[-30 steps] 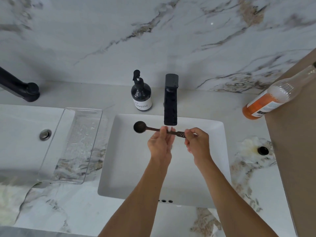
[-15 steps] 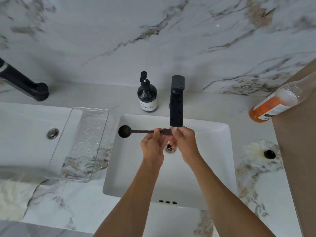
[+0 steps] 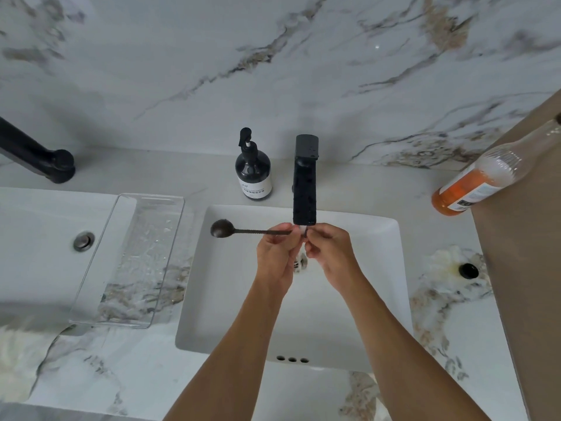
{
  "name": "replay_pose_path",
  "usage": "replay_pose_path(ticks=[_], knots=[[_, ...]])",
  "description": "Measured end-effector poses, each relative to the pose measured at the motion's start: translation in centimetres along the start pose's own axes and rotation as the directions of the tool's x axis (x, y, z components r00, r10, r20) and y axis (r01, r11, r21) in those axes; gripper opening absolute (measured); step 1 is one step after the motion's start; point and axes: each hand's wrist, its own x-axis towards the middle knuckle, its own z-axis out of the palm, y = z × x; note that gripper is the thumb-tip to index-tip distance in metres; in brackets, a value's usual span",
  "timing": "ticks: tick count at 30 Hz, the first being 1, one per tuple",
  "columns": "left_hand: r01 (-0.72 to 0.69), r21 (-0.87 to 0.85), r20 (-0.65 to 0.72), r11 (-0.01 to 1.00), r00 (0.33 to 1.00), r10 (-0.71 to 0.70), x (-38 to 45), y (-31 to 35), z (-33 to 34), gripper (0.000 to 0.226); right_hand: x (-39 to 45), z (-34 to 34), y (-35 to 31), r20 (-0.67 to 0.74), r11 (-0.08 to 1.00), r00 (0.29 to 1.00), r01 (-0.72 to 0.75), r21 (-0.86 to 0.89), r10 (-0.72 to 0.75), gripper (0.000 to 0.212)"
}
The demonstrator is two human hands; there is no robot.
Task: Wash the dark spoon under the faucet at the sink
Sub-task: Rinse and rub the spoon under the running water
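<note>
Both hands (image 3: 277, 253) pinching spoon (image 3: 243, 231), handle end

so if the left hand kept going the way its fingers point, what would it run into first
Most likely the black rectangular faucet spout: the left hand, gripping the dark spoon, points up and away toward the white sink's back edge. Depth is unclear; it might pass beneath.

Soap bottle (image 3: 253, 174), clear tray (image 3: 130, 262), tilted orange bottle (image 3: 473, 183).
</note>
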Motion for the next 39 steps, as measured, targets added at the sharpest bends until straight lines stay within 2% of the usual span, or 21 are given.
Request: replay_pose_path(ticks=[3, 7, 10, 12, 14, 18, 23, 27, 29, 32, 34, 36, 39], knots=[[-0.008, 0.108, -0.073, 0.994, 0.997, 0.016, 0.1, -0.5, 0.5, 0.018, -0.4, 0.1, -0.1, -0.007, 0.996, 0.999, 0.047, -0.073, -0.048, 0.008], [0.008, 0.045, -0.152, 0.999, 0.988, -0.001, -0.1, -1.2, 1.4, 0.004, 0.0, 0.3, 0.2, -0.127, 0.972, 0.987, 0.067, -0.227, -0.097, 0.011], [0.033, 0.034, -0.259, 0.999, 0.966, -0.023, 0.0, -2.0, 2.0, 0.018, 0.5, 0.6, 1.0, -0.219, 0.909, 0.960, 0.069, -0.412, -0.172, 0.025], [0.034, 0.057, -0.301, 0.998, 0.953, -0.016, 0.1, -2.2, 1.9, 0.026, 0.3, 0.9, 1.2, -0.216, 0.882, 0.956, 0.078, -0.464, -0.198, 0.028], [0.037, 0.064, -0.294, 0.997, 0.956, -0.016, 0.2, -2.1, 1.5, 0.026, 0.0, 0.9, 1.5, -0.176, 0.898, 0.968, 0.086, -0.431, -0.177, 0.021], [0.022, 0.121, -0.178, 0.992, 0.984, 0.000, -0.2, -2.2, 1.1, 0.003, 0.1, 0.5, 2.1, -0.198, 0.915, 0.970, 0.053, -0.400, -0.143, 0.015], [0.011, 0.168, -0.242, 0.986, 0.970, 0.031, -0.4, -2.8, 1.7, 0.004, -0.1, 0.8, 2.2, -0.265, 0.918, 0.953, 0.034, -0.396, -0.150, 0.025], [0.042, 0.235, -0.442, 0.971, 0.894, 0.069, 0.1, -2.4, 1.7, 0.022, -0.8, 1.2, 2.4, -0.137, 0.909, 0.985, 0.041, -0.415, -0.107, 0.009], [0.052, 0.244, -0.409, 0.968, 0.911, 0.054, 0.2, -2.3, 1.5, 0.024, -0.9, 1.2, 2.7, -0.150, 0.908, 0.984, 0.026, -0.418, -0.097, 0.007], [0.027, 0.252, -0.268, 0.967, 0.962, 0.043, -0.2, -2.4, 1.5, 0.011, -0.6, 0.9, 2.8, -0.213, 0.923, 0.972, 0.008, -0.384, -0.097, 0.016], [0.003, 0.256, -0.223, 0.967, 0.973, 0.056, -0.5, -2.5, 1.6, 0.007, -0.4, 0.7, 2.7, -0.240, 0.935, 0.966, 0.001, -0.353, -0.092, 0.020], [0.004, 0.259, -0.247, 0.966, 0.967, 0.062, -0.6, -2.5, 2.0, 0.010, -0.4, 0.6, 2.7, -0.255, 0.943, 0.962, 0.004, -0.333, -0.094, 0.023], [0.029, 0.227, -0.330, 0.973, 0.943, 0.049, -0.4, -2.4, 2.2, 0.027, -0.5, 0.6, 2.5, -0.252, 0.947, 0.960, 0.035, -0.321, -0.120, 0.023]])
